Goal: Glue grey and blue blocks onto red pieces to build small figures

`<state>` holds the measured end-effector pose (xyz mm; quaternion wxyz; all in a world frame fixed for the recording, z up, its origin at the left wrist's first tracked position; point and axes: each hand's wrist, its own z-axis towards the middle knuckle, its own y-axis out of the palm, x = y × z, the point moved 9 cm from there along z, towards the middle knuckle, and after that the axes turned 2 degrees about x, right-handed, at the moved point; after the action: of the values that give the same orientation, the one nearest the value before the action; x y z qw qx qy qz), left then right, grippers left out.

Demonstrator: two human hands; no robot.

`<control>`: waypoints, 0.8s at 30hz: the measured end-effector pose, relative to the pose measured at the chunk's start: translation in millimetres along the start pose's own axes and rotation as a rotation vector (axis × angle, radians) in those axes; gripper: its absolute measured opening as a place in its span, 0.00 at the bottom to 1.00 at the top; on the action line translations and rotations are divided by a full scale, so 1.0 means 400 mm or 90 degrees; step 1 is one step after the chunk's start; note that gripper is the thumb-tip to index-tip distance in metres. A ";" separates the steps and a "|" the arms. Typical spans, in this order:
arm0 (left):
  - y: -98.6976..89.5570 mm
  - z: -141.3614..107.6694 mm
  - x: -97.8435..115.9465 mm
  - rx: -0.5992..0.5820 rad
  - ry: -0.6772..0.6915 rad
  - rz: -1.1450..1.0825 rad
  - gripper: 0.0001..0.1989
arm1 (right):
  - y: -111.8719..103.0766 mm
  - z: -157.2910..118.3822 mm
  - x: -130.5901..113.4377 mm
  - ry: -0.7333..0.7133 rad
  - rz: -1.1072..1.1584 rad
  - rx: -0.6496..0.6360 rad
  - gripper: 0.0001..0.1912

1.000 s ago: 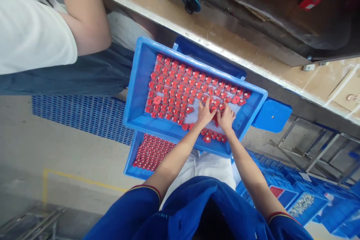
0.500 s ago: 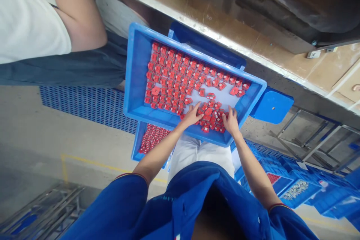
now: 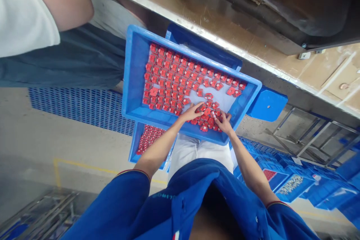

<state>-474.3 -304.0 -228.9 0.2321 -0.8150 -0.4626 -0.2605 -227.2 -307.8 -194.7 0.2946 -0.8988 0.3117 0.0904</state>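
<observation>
A shallow blue crate [image 3: 136, 111] holds many small red plastic parts [image 3: 176, 78] with dark sides. Those at the left and along the far side stand in rows on a white bottom sheet. A loose heap of them lies between my hands at the near right. My left hand [image 3: 191, 113] comes from the left, its thumb and index finger around a red part at the heap's edge. On the heap's right, my right hand [image 3: 224, 123] has bent fingertips on a red part with a white face [image 3: 213, 114].
A wooden workbench [image 3: 247, 39] runs along the far side. At the left stands a person in a white sleeve [image 3: 25, 18]. Another crate of red parts [image 3: 149, 140] sits lower, beside a blue slatted pallet [image 3: 81, 107]. Stacked blue crates [image 3: 302, 183] and a blue stool [image 3: 268, 104] are at the right.
My right hand has moved left into the heap, onto a red part. My left hand's fingers have closed in around a part. The whole view has shifted slightly.
</observation>
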 end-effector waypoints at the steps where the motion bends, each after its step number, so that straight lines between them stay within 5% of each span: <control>1: -0.004 -0.001 0.003 -0.001 0.008 -0.007 0.40 | 0.000 0.001 -0.002 -0.006 0.008 -0.001 0.35; 8: -0.004 -0.023 0.027 -0.037 0.075 -0.084 0.39 | 0.017 0.015 -0.016 -0.070 0.063 -0.027 0.30; 15: 0.002 -0.017 0.025 -0.083 0.086 -0.137 0.42 | 0.104 0.028 -0.054 -0.120 0.128 -0.067 0.40; 24: 0.036 -0.023 0.018 0.007 0.070 -0.107 0.37 | 0.097 -0.026 -0.021 -0.113 0.215 0.085 0.44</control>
<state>-460.6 -311.9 -219.1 0.2387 -0.7568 -0.5172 -0.3208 -257.8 -334.2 -201.6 0.3607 -0.8007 0.4361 0.1965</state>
